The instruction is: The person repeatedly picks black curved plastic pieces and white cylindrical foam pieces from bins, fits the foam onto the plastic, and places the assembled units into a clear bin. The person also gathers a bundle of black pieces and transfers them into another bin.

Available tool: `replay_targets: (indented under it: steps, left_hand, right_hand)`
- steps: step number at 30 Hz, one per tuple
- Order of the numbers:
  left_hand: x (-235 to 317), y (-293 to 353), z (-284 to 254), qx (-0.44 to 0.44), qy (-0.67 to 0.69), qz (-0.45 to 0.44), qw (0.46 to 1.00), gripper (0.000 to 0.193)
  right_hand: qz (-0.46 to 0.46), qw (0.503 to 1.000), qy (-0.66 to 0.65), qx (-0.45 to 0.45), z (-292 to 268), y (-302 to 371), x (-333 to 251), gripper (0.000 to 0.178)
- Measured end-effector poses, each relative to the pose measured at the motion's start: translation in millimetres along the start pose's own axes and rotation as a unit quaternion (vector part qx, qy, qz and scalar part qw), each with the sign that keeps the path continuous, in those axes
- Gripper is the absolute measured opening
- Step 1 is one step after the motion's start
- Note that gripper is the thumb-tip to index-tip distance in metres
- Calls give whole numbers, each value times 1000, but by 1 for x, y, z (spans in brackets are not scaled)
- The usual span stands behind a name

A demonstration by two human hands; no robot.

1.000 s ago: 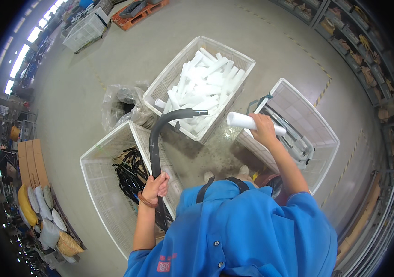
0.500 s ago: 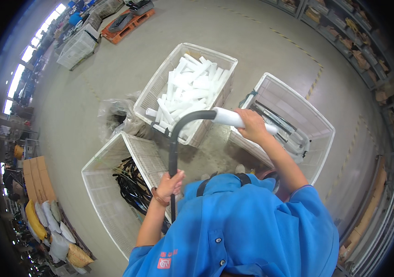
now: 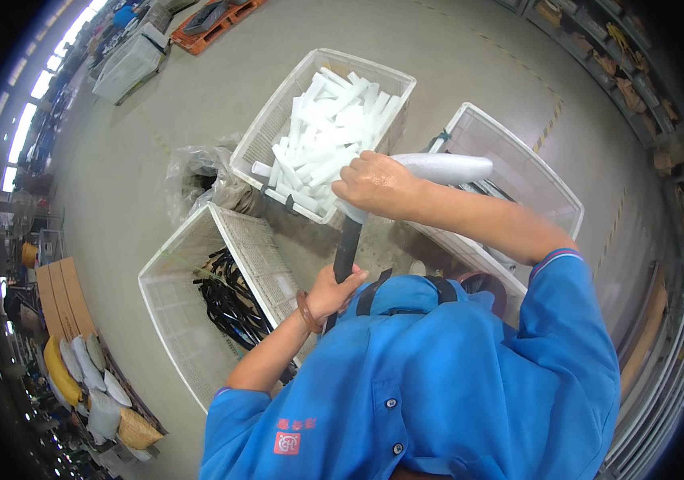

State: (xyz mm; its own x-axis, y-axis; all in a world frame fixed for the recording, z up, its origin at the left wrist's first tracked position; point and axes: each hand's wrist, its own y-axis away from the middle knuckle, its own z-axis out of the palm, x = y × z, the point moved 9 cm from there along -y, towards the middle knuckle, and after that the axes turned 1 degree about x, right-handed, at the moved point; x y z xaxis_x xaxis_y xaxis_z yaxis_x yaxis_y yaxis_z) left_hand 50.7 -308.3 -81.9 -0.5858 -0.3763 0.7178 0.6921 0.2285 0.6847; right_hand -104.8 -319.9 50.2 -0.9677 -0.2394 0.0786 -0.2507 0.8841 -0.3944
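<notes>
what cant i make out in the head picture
Head view:
Bend of the black pipe: covered by the white sleeve and right hand.
Its lower end: behind the blue shirt.
Bottom of the middle bin: under white tubes.
Orange pallet: cut off by the top edge.

- The upper part of the black tube point(image 3: 347, 246) was hidden by the white sleeve point(image 3: 447, 167) and right hand point(image 3: 378, 186).
- Its lower end was covered by the blue shirt point(image 3: 438, 384).
- Contents of the right-side crate point(image 3: 510, 156) were partly masked by the right forearm point(image 3: 486, 220).
- The orange pallet point(image 3: 222, 30) was cut off above.
- Far-left clutter point(image 3: 18, 292) was blurred.
</notes>
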Motion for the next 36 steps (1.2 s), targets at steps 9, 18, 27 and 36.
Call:
replay_targets:
  steps: [9,18,27,36]
  left_hand:
    - [3,24,-18,-25,47,18,998,18]
    - [27,21,-2,-54,-133,165,976,36]
    - [2,9,-7,-150,43,10,988,30]
    - [-6,-67,71,-254,-117,-48,959,19]
  right_hand:
    - [321,858,-352,-190,-36,103,87,62]
    - [226,929,-251,-152,-56,50,40,35]
    - [55,996,51,-56,-45,13,-30,18]
    - [139,990,14,18,28,110,-69,7]
